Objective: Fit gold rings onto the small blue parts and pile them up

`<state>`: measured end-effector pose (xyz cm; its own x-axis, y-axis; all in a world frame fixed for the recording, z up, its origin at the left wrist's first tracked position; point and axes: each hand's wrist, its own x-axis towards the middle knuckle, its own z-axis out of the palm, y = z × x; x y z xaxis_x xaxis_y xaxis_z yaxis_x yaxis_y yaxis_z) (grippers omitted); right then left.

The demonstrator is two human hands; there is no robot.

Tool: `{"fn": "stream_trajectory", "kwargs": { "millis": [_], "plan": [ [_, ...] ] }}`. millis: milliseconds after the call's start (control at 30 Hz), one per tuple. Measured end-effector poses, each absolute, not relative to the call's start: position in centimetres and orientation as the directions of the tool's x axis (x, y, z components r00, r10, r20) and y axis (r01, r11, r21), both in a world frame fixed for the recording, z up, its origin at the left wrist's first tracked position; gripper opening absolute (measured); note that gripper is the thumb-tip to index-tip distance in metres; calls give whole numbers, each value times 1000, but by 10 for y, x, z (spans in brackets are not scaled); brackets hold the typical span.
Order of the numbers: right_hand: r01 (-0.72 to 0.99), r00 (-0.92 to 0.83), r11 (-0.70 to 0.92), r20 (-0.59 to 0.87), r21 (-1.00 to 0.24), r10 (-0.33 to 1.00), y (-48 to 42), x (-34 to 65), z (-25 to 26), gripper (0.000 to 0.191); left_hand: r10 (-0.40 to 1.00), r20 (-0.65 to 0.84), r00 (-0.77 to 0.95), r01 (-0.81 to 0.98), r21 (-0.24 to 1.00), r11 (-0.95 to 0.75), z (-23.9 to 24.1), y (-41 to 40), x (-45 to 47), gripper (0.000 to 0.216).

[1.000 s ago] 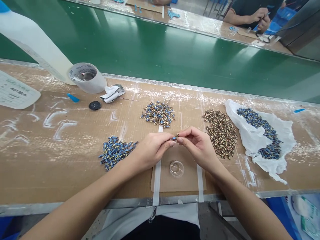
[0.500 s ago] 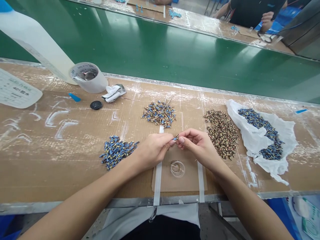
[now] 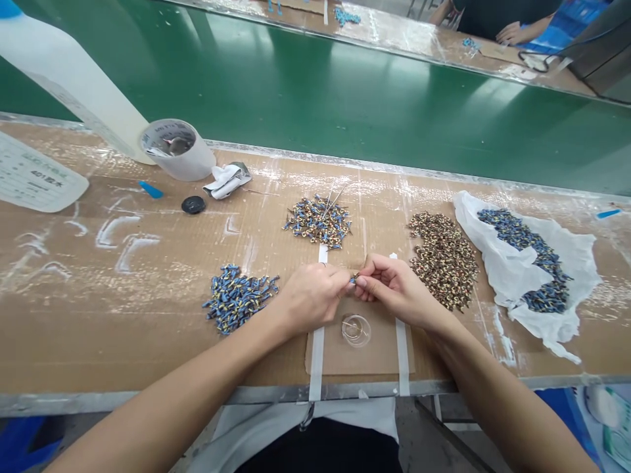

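Observation:
My left hand [image 3: 311, 297] and my right hand [image 3: 397, 287] meet above a cardboard pad, and their fingertips pinch a tiny blue-and-brass part [image 3: 353, 279] that is mostly hidden. A small clear dish [image 3: 355, 330] with thin wires in it lies just below my hands on the cardboard pad [image 3: 359, 355]. Nearest my left hand is a heap of blue-and-brass parts [image 3: 240, 300]. Nearest my right hand is a heap of brown-and-gold rings [image 3: 444, 261]. A mixed heap of blue parts and rings [image 3: 318, 221] with thin pins sticking up lies ahead of my hands.
Blue parts [image 3: 525, 259] lie on a white sheet [image 3: 576, 276] at right. A tape roll [image 3: 178, 150], white bottle [image 3: 69, 85], cloth [image 3: 227, 180] and black cap [image 3: 193, 204] are at left. A green belt [image 3: 315, 85] runs beyond the bench; a co-worker [image 3: 507, 20] sits across it.
The whole view has drifted slightly, so the bench sits further right and higher. My hands still pinch the part, now with less of it showing. The co-worker's hands have lowered.

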<state>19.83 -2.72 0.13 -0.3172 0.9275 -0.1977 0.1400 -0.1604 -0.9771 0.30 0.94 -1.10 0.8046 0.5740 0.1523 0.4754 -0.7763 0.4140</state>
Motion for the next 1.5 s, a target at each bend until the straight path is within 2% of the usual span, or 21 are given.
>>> {"fn": "stream_trajectory", "kwargs": {
  "millis": [267, 433, 567, 733, 900, 1000, 1133, 1200, 1400, 1500],
  "plan": [
    [165, -377, -160, -213, -973, 901, -27, 200, -4, 19, 584, 96, 806, 519, 362, -774, -9, 6, 6, 16],
    [164, -371, -129, -183, -978, 910, -26, 198, -6, 17, 589, 141, 795, 510, 368, -777, -10, 6, 6, 20],
    [69, -336, -165, -179, -984, 925, -24, 198, -1, 18, 585, 187, 789, 447, 480, -755, -10, 10, 4, 24],
    [-31, -346, -255, -229, -967, 910, -20, 205, 6, 19, 629, 82, 773, 384, 730, -566, -1, 17, 2, 31],
    [13, -347, -298, -284, -955, 894, -18, 210, 2, 23, 709, 16, 705, 411, 805, -427, 8, 21, -1, 38],
    [36, -343, -285, -279, -958, 897, -18, 209, 0, 22, 793, 19, 609, 510, 757, -409, 11, 31, -8, 37],
    [68, -352, -282, -287, -957, 891, -19, 207, -1, 21, 901, 145, 409, 714, 564, -415, 12, 52, -23, 39],
    [83, -357, -280, -291, -956, 888, -20, 207, -1, 21, 919, 167, 356, 764, 515, -390, 13, 62, -28, 37],
    [130, -374, -256, -287, -958, 882, -23, 208, -1, 24, 939, 106, 328, 727, 606, -322, 29, 71, -52, 24],
    [151, -376, -232, -273, -961, 885, -24, 208, 0, 25, 889, -89, 450, 742, 591, -317, 42, 67, -76, 22]
  ]
}}
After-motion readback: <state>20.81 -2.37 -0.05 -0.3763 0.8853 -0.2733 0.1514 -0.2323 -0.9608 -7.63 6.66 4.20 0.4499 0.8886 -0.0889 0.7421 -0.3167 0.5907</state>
